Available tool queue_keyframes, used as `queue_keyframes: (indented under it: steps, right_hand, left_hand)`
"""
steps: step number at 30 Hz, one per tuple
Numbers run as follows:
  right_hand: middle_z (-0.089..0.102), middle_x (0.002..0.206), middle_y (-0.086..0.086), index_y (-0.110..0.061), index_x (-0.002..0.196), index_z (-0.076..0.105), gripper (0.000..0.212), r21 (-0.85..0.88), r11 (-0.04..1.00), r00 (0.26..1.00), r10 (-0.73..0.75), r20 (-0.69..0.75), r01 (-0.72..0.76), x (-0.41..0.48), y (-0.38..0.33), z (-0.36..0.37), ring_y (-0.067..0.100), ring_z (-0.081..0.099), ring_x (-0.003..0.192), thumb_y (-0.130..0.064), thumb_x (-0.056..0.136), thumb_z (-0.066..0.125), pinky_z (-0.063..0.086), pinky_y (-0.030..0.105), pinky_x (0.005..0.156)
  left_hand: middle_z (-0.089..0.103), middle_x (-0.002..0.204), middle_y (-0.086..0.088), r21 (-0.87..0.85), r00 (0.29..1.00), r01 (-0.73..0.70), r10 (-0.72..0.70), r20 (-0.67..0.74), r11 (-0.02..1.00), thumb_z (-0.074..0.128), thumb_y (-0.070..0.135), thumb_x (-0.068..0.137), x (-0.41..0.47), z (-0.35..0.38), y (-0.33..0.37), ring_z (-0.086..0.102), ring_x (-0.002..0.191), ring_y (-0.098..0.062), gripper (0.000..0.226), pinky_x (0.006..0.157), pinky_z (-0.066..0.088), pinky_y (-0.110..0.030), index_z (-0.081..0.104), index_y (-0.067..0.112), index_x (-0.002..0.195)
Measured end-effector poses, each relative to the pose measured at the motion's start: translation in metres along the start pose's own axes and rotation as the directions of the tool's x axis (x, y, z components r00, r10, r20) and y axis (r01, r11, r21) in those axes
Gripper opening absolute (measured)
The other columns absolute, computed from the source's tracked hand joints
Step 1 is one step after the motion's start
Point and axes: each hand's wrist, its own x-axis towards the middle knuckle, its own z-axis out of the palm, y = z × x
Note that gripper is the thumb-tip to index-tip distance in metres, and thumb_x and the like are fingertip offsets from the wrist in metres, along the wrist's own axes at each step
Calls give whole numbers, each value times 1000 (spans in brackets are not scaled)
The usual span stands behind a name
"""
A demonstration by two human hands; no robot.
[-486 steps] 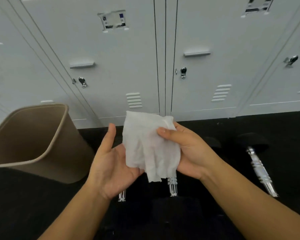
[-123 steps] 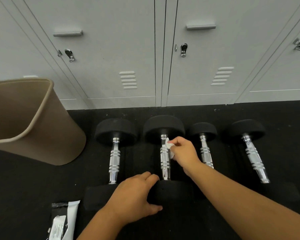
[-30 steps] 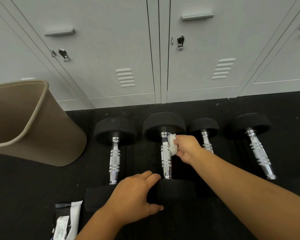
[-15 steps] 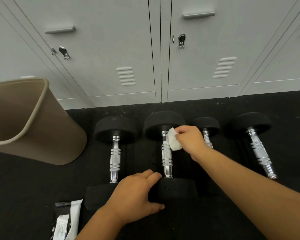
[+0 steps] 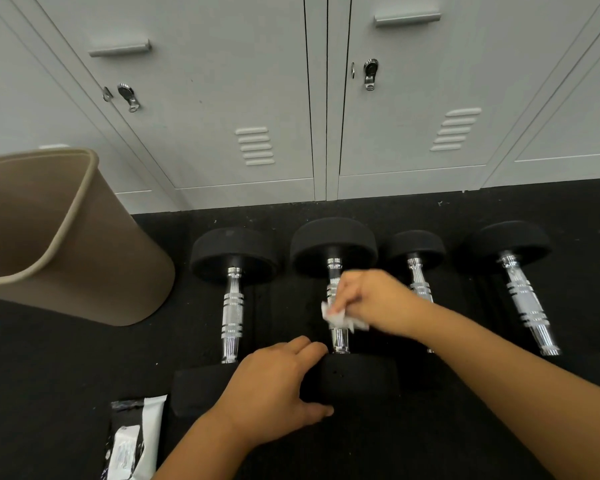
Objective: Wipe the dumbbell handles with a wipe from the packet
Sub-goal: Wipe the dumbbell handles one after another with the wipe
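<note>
Black-ended chrome dumbbells (image 5: 335, 292), white wipe (image 5: 340, 318), tan bin (image 5: 66, 237), pale grey lockers (image 5: 222, 98).

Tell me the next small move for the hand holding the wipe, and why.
Probably slide the wipe down to the near head. The right hand holds it against the second-from-left dumbbell's handle at mid-length, bare chrome shows below it, and the left hand grips that head.

Right hand (image 5: 371, 299) presses wipe (image 5: 340, 318) on dumbbell handle (image 5: 338, 337); left hand (image 5: 274, 386) grips its head (image 5: 357, 379).
</note>
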Motion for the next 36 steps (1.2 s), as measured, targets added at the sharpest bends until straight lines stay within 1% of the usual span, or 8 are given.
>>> queue_keyframes:
  steps: [4,11,18,21,25,29,33,36]
  right_hand:
    - [66,111,2,-17,110,72,30,-253,966,941,-41,-335,-49,24,5,-2,22,57,105,-3,89,56,45,32,95]
    - [69,92,3,-16,93,75,32,-506,856,953,-235,-190,110,16,20,26,26,59,80,3,68,71,56,37,65]
    - [71,105,-1,-19,100,75,33,-382,896,926,-76,370,226,-4,-17,13,16,61,96,-2,80,55,48,29,86]
    - [68,115,2,-18,108,73,31,-294,949,976,-57,209,118,25,-27,3,15,60,100,-5,85,57,47,24,89]
    - [56,126,8,-16,128,55,38,-572,815,996,89,-29,-89,56,-33,11,30,43,121,-9,90,55,41,37,98]
    - [64,101,7,-9,101,63,16,-781,613,992,-44,115,118,28,-23,33,30,46,109,-13,92,50,37,38,98]
    - [68,100,1,-16,102,71,24,-548,803,970,-159,183,235,8,-9,31,24,46,104,-9,87,54,44,35,90]
    - [72,104,-2,-20,100,76,36,-225,969,965,-41,260,102,-13,-13,17,13,55,98,0,82,52,45,27,95]
  left_hand:
    - [51,117,19,-2,1000,7,-7,9,1000,65,65,74,0,0,-1,55,102,-5,68,80,49,-29,41,39,132]
    - [51,118,19,-5,1000,8,-8,16,1000,66,64,75,1,-2,1,55,101,-4,67,81,50,-28,41,39,132]
    - [53,114,18,-9,1000,6,-6,14,1000,66,63,74,0,-3,3,54,99,-3,66,79,49,-26,42,41,131]
    - [52,116,18,-16,1000,4,-4,21,1000,66,64,74,1,-3,2,54,100,-4,69,81,49,-26,41,39,134]
    - [51,118,18,-19,999,6,-5,36,1000,66,64,76,1,-4,2,54,100,-2,68,80,48,-24,42,38,133]
    - [51,116,17,1,998,7,-7,56,1000,66,63,75,2,-6,3,54,98,-4,66,80,49,-26,44,37,131]
    - [52,113,16,31,999,3,-5,49,1000,66,63,74,3,-7,3,55,97,-5,63,76,47,-25,45,37,128]
    - [53,109,15,28,999,8,-10,50,1000,66,63,72,4,-7,3,56,94,-5,62,78,49,-28,47,38,125]
